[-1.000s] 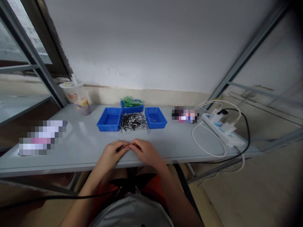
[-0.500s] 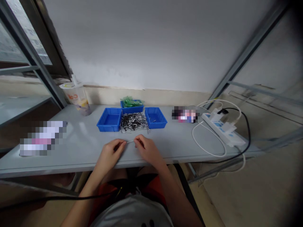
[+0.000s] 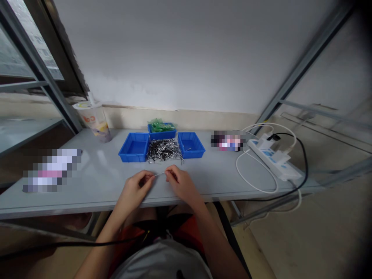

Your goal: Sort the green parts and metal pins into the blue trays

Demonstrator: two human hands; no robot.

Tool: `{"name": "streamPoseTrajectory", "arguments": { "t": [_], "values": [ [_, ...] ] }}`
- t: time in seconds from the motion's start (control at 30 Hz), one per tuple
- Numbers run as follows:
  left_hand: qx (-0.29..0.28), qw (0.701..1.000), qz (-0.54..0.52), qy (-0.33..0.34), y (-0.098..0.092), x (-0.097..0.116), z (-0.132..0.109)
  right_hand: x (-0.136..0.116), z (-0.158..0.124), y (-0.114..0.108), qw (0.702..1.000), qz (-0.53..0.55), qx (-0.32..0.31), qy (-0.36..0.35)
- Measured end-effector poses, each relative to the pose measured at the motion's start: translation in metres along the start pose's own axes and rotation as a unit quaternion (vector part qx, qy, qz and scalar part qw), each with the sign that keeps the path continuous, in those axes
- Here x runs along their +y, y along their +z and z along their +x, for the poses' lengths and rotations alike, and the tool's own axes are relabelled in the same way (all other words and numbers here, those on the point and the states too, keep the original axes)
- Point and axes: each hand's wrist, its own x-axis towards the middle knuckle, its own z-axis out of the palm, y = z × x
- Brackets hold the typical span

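A thin silvery metal pin (image 3: pixel 159 174) spans the gap between my two hands above the table's front part. My left hand (image 3: pixel 138 185) pinches its left end with thumb and forefinger. At the other end, the fingertips of my right hand (image 3: pixel 178 180) close on it. Just beyond my hands lies a loose pile of similar metal pins (image 3: pixel 165 149). On its left stands a blue tray (image 3: pixel 134 157) with nothing visible inside. The blue tray (image 3: pixel 192 153) on its right holds a few small pins. Behind the pile, another blue tray (image 3: pixel 162 135) is heaped with green plastic pieces (image 3: pixel 160 125).
A lidded drink cup (image 3: pixel 97 122) with a straw stands at the back left. Blurred-out flat objects lie at left (image 3: pixel 52 170) and back right (image 3: pixel 227 140). A white power strip (image 3: pixel 274 159) with plugs and looping cables (image 3: pixel 258 189) occupies the right end. The wall backs the table.
Both hands stay almost where they were, still pinching the pin. Slightly more of the pin shows between the fingertips, with only a tiny shift of the left fingers.
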Motion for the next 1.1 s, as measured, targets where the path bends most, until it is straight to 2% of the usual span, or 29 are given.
{"name": "streamPoseTrajectory", "arguments": {
  "t": [0.1,0.2,0.37,0.5,0.8,1.1],
  "values": [
    [0.026,1.0,-0.01,-0.003,-0.0013,-0.0007,-0.0017,-0.0004,-0.001,-0.0002,1.0,-0.017,-0.024,-0.009],
    [0.038,0.999,-0.028,0.003,-0.0028,0.0008,-0.0029,-0.001,-0.0024,0.0,0.996,-0.043,-0.064,-0.046],
    [-0.012,0.998,-0.042,0.051,-0.0025,0.0024,-0.0005,-0.0006,-0.0033,0.001,0.99,-0.069,-0.09,-0.087],
    [-0.055,0.993,-0.033,0.095,0.0003,-0.0002,0.0018,0.0006,-0.0032,0.0015,0.988,-0.084,-0.093,-0.094],
    [-0.035,0.999,-0.02,0.027,0.0006,-0.0015,-0.0001,-0.003,-0.0026,0.0011,0.994,-0.048,-0.079,-0.054],
    [-0.047,0.996,0.011,0.077,0.0009,-0.003,0.0008,-0.0032,-0.0021,0.0007,0.996,-0.041,-0.061,-0.047]
  ]
}}
